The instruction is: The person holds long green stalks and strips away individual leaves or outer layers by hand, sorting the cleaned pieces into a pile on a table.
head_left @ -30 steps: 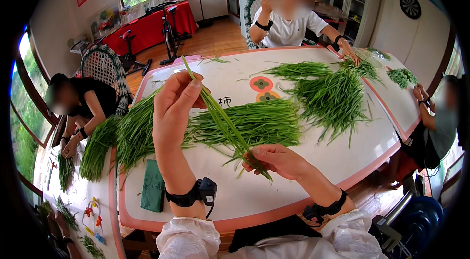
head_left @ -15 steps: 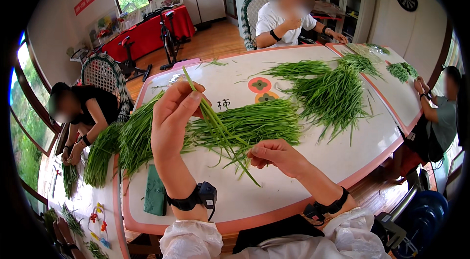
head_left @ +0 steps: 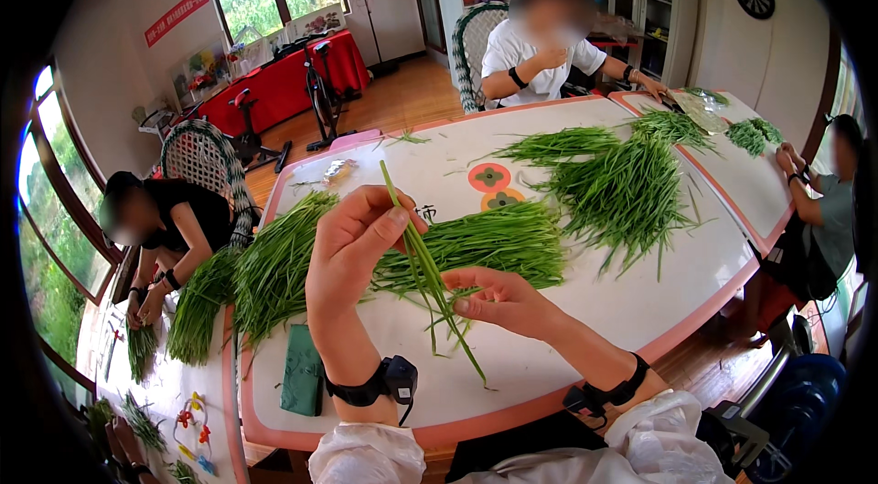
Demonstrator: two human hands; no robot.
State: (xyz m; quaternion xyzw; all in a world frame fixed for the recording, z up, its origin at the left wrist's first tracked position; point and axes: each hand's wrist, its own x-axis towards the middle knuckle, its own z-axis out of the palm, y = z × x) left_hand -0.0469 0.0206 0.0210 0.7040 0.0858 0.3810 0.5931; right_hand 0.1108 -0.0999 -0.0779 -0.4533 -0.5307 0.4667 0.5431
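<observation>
My left hand point(head_left: 358, 233) is closed around a few garlic chives point(head_left: 416, 255), pinched between thumb and fingers, with their long ends slanting down to the right. My right hand point(head_left: 498, 297) is beside the lower part of these stalks, its thumb and forefinger apart; whether a fingertip touches a stalk I cannot tell. Behind both hands lies a broad pile of garlic chives point(head_left: 512, 242) on the white table point(head_left: 585, 338). Another thick heap point(head_left: 283, 255) lies left of my left wrist.
A dark green block point(head_left: 302, 372) lies by my left forearm. More greens point(head_left: 622, 191) are heaped at the far right. One person point(head_left: 540, 50) sits across the table, another point(head_left: 183, 219) works at the left, a third point(head_left: 823, 210) at the right. A clear plastic packet point(head_left: 338, 173) lies farther back.
My right hand has moved left to the held chives, and its thumb and forefinger have parted. My left hand appears slightly lower and farther right, with the chives hanging more steeply.
</observation>
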